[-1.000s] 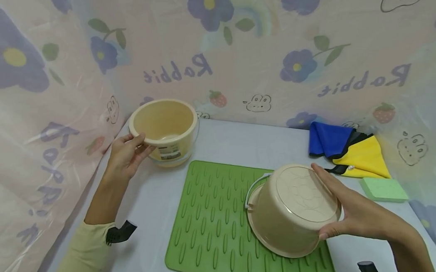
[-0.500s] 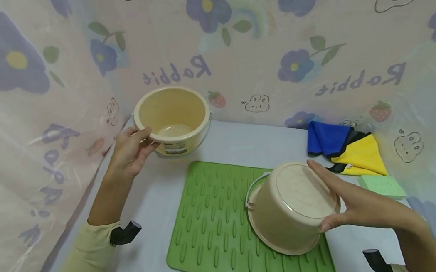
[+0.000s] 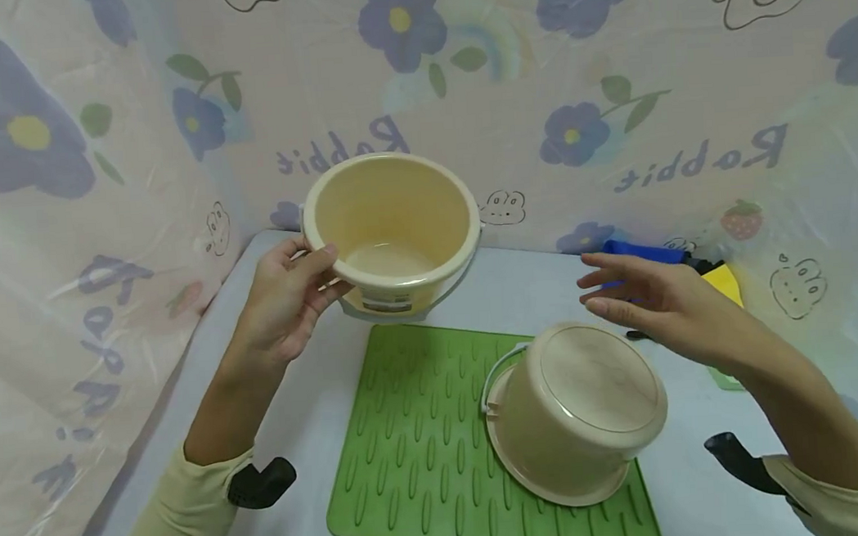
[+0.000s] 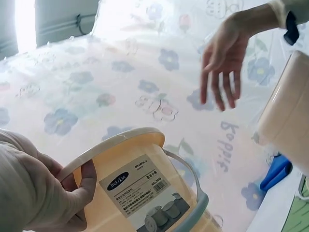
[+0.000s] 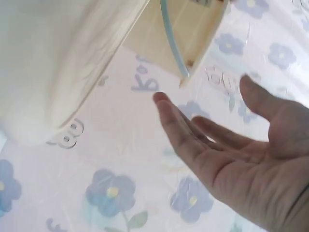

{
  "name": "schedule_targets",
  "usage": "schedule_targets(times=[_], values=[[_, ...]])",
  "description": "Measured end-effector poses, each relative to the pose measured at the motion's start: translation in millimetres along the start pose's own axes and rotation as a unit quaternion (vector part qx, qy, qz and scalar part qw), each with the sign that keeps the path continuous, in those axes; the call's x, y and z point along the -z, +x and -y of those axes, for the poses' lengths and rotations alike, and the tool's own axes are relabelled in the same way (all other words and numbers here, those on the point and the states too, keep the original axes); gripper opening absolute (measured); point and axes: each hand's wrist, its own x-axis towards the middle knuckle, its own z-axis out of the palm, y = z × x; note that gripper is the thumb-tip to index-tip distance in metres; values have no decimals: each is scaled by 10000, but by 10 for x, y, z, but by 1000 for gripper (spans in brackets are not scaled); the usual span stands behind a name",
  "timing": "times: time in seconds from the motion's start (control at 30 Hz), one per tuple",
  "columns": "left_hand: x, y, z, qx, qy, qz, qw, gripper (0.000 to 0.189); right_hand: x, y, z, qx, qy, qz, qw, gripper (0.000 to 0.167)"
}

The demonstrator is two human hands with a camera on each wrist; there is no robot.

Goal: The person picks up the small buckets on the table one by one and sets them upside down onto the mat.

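My left hand [image 3: 291,297] pinches the near left rim of a cream-yellow bucket [image 3: 396,213], thumb over the rim and fingers under it. The bucket is tipped a little toward me, its inside showing, over the back of the green mat. A printed label [image 4: 145,193] and the grey handle [image 4: 190,208] show on its side in the left wrist view. A beige bucket [image 3: 585,406] lies upside down and tilted on the green mat [image 3: 418,449], its handle at the left. My right hand [image 3: 652,303] is in the air above and behind that bucket, fingers loosely extended, holding nothing.
Behind my right hand, a blue cloth [image 3: 642,251] and a yellow cloth [image 3: 725,283] lie at the back right, partly hidden. A light green sponge [image 3: 725,379] peeks out below the forearm. A flower-printed plastic curtain [image 3: 508,115] closes off the back and sides.
My left hand has lifted the yellow bucket and brought it to the right, toward the mat. My right hand has let go of the beige bucket and moved up and left.
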Motion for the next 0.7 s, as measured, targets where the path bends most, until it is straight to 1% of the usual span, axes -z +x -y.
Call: schedule_targets(times=[0.07,0.13,0.2,0.27,0.33,0.4,0.47,0.53,0.6,0.7], values=[[-86,-40,-1,-122,100,103,9998,23,0,92,119,-61,164,36,9998,56],[-161,-82,4,-222,181,222,9993,14,-6,181,218,-159,373,166,9990,55],[-229,-125,12,-270,268,322,9988,11,-21,259,296,-245,662,354,9969,56],[-284,-160,16,-309,318,405,9982,14,-47,335,352,-297,1037,539,9927,57],[-332,-195,18,-353,402,466,9975,15,-90,387,403,-330,1429,675,9869,56],[-368,-236,17,-456,501,566,9961,16,-142,425,441,-338,1902,758,9782,54],[-383,-269,20,-570,616,632,9945,16,-194,444,474,-309,2193,755,9722,53],[-387,-297,25,-706,750,692,9923,16,-233,448,497,-288,2354,651,9693,51],[-378,-314,40,-826,881,742,9899,17,-253,439,516,-270,2415,484,9688,51],[-355,-328,62,-972,1145,815,9853,22,-266,414,540,-310,2340,187,9716,48]])
